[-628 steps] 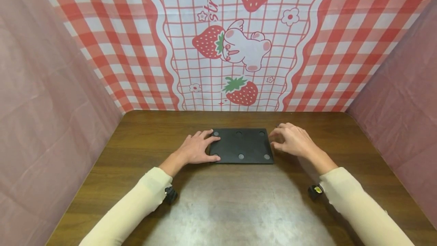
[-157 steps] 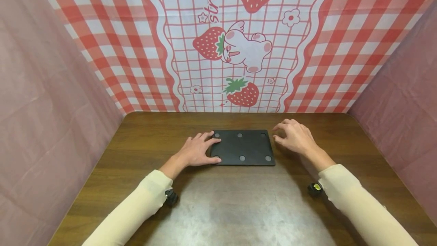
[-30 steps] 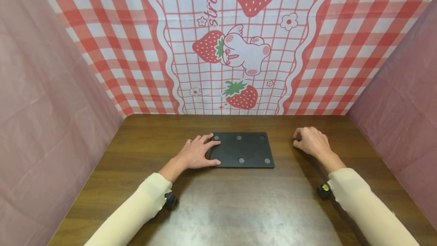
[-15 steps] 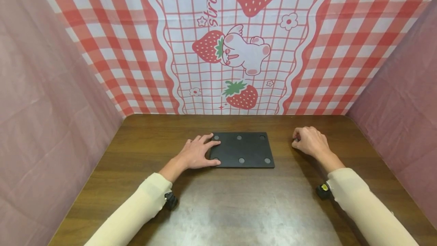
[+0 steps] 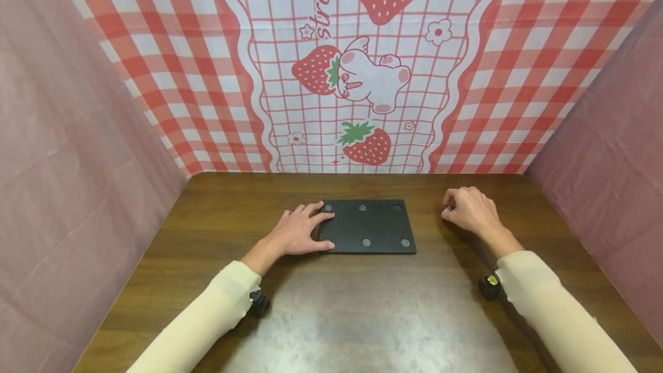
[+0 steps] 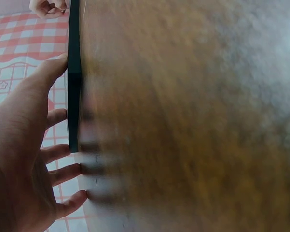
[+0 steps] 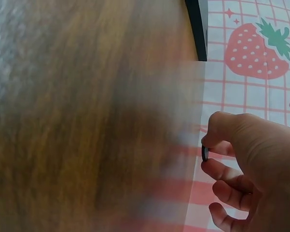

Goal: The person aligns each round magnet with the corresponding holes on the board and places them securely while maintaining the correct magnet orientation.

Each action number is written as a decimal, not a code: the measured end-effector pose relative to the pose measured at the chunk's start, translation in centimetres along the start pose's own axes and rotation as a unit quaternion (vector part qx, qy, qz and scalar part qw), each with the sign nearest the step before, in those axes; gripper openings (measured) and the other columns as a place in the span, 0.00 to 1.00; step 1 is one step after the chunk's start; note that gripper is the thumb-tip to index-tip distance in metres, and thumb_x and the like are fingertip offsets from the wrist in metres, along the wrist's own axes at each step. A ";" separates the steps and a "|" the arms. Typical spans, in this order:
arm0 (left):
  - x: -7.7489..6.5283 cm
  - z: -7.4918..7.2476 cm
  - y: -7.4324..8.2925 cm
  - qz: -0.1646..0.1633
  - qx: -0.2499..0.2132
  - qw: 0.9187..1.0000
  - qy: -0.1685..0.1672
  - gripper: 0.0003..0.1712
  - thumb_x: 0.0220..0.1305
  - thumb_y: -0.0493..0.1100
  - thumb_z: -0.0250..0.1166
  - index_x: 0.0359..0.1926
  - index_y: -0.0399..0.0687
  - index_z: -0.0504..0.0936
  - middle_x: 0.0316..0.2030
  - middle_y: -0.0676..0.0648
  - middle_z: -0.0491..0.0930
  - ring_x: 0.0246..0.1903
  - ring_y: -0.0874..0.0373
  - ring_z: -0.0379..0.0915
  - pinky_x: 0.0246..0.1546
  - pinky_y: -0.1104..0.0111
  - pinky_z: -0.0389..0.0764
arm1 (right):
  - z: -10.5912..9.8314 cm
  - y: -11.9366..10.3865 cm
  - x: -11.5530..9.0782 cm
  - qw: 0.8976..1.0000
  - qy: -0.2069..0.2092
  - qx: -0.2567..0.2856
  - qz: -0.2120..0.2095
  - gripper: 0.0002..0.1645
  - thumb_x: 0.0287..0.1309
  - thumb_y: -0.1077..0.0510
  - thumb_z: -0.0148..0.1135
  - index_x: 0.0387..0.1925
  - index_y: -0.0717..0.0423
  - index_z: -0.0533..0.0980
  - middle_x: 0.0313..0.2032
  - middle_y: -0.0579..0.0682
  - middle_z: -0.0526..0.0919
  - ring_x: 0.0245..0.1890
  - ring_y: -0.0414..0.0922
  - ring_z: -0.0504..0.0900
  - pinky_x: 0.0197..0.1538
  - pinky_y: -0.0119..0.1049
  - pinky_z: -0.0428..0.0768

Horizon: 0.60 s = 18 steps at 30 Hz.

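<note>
A flat black rectangular board lies on the table, with several round grey spots along its two long sides. My left hand rests at the board's left end, thumb and fingertips on its corners. The left wrist view shows the thumb against the board's side, the other fingers spread toward the tabletop. To the right of the board, my right hand pinches a small dark round disc between thumb and fingers, held on edge close over the table. In the head view the curled fingers hide that disc.
The brown wooden table has a glossy reflection at its front. A red-and-white strawberry cloth hangs behind it. Pink cloth walls stand at both sides. A small black device sits on each wrist.
Compared with several seconds ago, my right hand has moved right, away from the board's edge, and its fingers have closed to a pinch. The left hand and board have stayed in place.
</note>
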State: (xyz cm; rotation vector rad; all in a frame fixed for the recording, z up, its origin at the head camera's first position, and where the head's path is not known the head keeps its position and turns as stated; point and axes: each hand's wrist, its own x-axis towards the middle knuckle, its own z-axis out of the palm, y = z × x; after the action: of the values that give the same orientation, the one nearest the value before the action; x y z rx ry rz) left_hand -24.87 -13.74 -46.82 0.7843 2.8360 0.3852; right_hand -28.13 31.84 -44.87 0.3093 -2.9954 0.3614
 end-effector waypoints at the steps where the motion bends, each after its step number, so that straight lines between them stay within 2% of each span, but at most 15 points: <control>1: 0.0 0.0 0.0 0.000 0.000 1.000 -0.001 0.48 0.74 0.74 0.68 0.88 0.69 0.67 0.91 0.43 0.57 0.86 0.36 0.61 0.75 0.32 0.70 | 0.0 0.0 0.0 1.000 0.000 0.001 -0.001 0.11 0.58 0.57 0.74 0.42 0.57 0.88 0.39 0.60 0.89 0.43 0.59 0.85 0.39 0.63 0.84; 18: -0.2 -0.4 0.3 -0.001 0.009 1.000 -0.005 0.48 0.74 0.74 0.68 0.87 0.68 0.68 0.90 0.43 0.58 0.85 0.35 0.62 0.75 0.31 0.70 | 0.1 -0.9 0.9 1.000 0.005 0.006 -0.010 0.09 0.59 0.56 0.74 0.40 0.54 0.88 0.39 0.56 0.90 0.41 0.55 0.84 0.37 0.58 0.84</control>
State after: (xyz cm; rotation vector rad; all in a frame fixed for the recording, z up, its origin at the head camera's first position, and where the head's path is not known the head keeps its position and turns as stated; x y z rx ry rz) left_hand -24.66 -13.69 -46.38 0.7854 2.8350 0.3557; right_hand -28.83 30.79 -44.69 0.3362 -2.9798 0.3788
